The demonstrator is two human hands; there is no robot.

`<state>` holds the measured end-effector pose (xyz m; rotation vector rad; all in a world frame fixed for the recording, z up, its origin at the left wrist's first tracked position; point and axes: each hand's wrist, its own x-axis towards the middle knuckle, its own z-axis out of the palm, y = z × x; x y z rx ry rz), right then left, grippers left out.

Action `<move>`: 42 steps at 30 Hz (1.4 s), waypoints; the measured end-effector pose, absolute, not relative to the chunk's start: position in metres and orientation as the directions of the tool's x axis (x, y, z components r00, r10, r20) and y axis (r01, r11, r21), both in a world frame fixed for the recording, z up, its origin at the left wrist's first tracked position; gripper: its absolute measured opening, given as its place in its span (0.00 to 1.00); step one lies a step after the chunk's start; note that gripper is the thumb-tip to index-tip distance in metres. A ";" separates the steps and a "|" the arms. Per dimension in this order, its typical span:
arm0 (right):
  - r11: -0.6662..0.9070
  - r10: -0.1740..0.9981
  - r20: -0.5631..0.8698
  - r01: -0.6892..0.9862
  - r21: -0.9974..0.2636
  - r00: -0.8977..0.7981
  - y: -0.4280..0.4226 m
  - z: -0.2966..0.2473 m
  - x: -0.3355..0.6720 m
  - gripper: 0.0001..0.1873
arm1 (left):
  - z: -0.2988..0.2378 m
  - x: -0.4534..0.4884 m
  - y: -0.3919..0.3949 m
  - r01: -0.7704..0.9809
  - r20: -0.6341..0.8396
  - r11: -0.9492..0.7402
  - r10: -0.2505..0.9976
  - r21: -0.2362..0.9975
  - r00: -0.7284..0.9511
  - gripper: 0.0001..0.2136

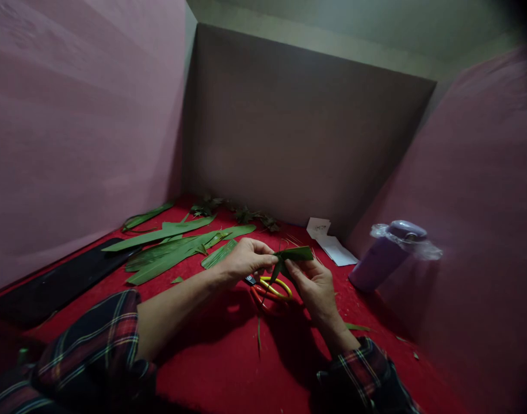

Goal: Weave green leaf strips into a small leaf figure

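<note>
Between my two hands is a folded green leaf piece point(298, 253), raised above the red cloth, with thin strips hanging from it. My left hand point(251, 257) pinches its left side between thumb and fingers. On the other side, my right hand point(312, 283) grips the leaf with the thumb on top; some of its fingers are hidden behind. Below the hands lie scissors point(275, 289) with red and yellow handles, partly covered by the hanging strips. Left of my left hand, several long green leaves point(181, 251) are spread on the cloth.
A purple bottle point(382, 259) wrapped in clear plastic stands at the right. White papers point(336, 249) lie near the back wall. At the left is a long dark flat object point(52, 284). Leafy sprigs point(246, 215) lie at the back, and leaf scraps dot the red cloth point(229, 368).
</note>
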<state>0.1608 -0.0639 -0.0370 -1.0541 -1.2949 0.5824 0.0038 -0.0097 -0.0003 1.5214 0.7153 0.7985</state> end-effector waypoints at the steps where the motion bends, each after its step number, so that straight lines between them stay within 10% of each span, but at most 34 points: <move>1: 0.448 0.839 0.492 0.220 -0.867 0.231 -0.064 -0.037 0.160 0.09 | -0.002 0.005 -0.009 -0.006 0.084 -0.098 0.816 0.995 0.572 0.10; 16: 0.408 0.865 0.451 0.213 -0.888 0.220 -0.068 -0.031 0.157 0.06 | 0.000 0.004 -0.012 -0.016 0.076 -0.086 0.764 0.996 0.640 0.22; 42: 0.363 0.902 0.376 0.098 -0.927 0.213 -0.067 -0.036 0.155 0.09 | -0.009 0.013 -0.013 -0.021 0.089 -0.094 0.816 0.995 0.570 0.10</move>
